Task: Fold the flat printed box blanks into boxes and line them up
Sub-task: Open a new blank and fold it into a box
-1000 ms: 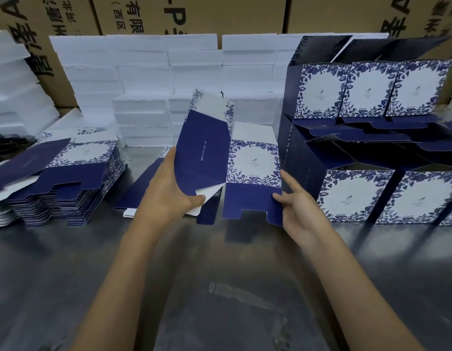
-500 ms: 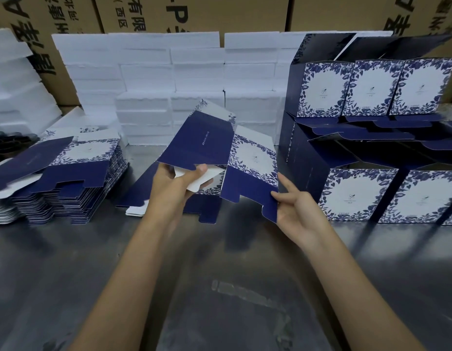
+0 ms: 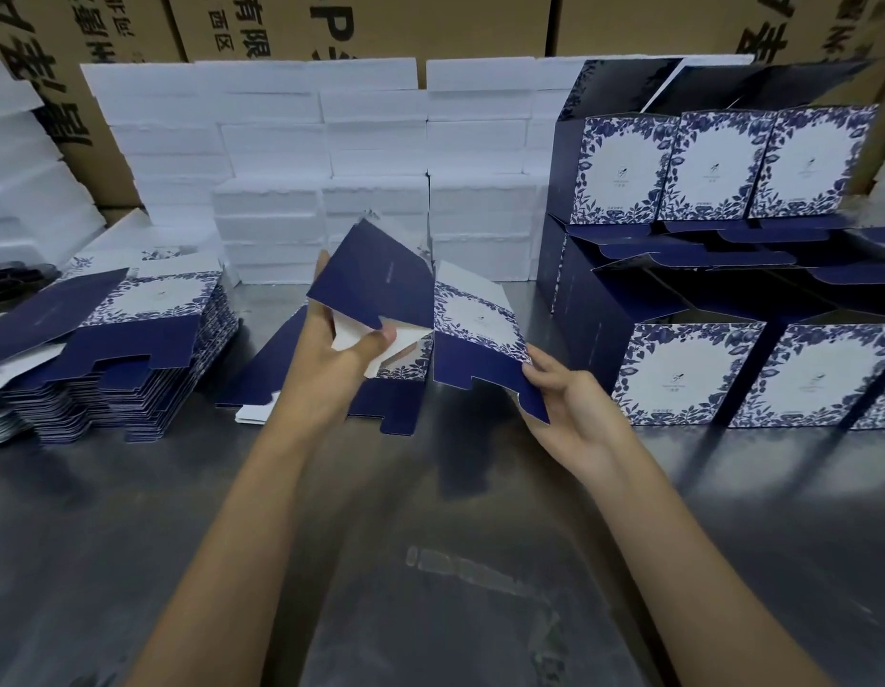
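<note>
We hold one blank up over the desk, partly folded, between both hands. Our left hand grips its navy panel, thumb curled over the lower edge onto a white flap. Our right hand pinches the lower right corner of the floral panel between thumb and fingers. Another blank lies flat on the desk just behind our left hand. A stack of blanks sits to the left, and folded boxes stand lined up in two tiers on the right. White foam blocks are piled behind
</note>
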Action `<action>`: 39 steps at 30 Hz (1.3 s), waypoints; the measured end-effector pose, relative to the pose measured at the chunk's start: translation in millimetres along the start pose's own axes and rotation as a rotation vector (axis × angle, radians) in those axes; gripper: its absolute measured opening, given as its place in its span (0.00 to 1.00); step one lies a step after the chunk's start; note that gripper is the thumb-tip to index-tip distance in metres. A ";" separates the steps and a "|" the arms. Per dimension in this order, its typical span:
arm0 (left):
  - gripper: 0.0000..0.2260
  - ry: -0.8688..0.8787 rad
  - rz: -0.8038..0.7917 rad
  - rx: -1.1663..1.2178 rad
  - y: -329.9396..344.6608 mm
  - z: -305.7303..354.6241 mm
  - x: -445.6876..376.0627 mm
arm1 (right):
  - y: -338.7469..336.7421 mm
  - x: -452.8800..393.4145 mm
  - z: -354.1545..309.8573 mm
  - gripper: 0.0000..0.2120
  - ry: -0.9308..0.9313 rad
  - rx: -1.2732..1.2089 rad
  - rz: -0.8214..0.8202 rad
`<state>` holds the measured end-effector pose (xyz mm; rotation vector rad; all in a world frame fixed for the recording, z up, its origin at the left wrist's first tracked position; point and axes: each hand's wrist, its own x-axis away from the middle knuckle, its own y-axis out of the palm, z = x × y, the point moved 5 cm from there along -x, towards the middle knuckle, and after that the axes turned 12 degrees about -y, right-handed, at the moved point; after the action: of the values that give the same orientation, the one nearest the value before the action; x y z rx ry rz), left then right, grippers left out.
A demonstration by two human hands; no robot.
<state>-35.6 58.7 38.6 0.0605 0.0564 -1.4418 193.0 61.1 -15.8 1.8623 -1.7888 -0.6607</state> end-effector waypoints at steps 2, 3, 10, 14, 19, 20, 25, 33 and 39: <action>0.34 0.038 0.003 -0.032 0.9 1.1 2.2 | 2.3 0.5 2.3 0.22 -0.010 -0.014 -0.003; 0.35 0.067 0.009 -0.090 0.9 2.0 3.2 | 3.8 0.5 3.8 0.21 -0.012 -0.014 -0.008; 0.34 0.100 0.024 -0.050 0.9 5.7 3.8 | 6.1 0.7 4.2 0.16 -0.018 -0.049 0.044; 0.37 0.048 0.059 0.049 -2.2 0.3 0.2 | 8.7 3.8 5.6 0.16 0.009 -0.186 0.084; 0.41 0.153 0.022 -0.201 3.5 -1.7 0.8 | 9.1 2.9 9.2 0.17 0.050 -0.228 0.087; 0.43 0.184 -0.006 -0.281 6.7 -1.5 2.1 | 10.2 2.7 11.3 0.16 0.060 -0.186 0.063; 0.47 0.355 -0.094 -0.599 24.0 2.6 13.1 | 18.0 5.0 8.6 0.28 0.081 -0.074 -0.142; 0.44 0.302 -0.176 -1.146 32.5 -2.0 17.5 | 6.4 1.9 -0.4 0.24 0.025 -0.121 -0.057; 0.29 -0.034 -0.138 -0.518 -3.7 -10.2 -3.7 | -12.7 0.7 -5.0 0.14 0.059 0.075 0.008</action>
<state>-39.8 62.7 28.7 -0.3990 0.4098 -1.5260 206.0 60.9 -20.0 1.9025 -1.8049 -0.5370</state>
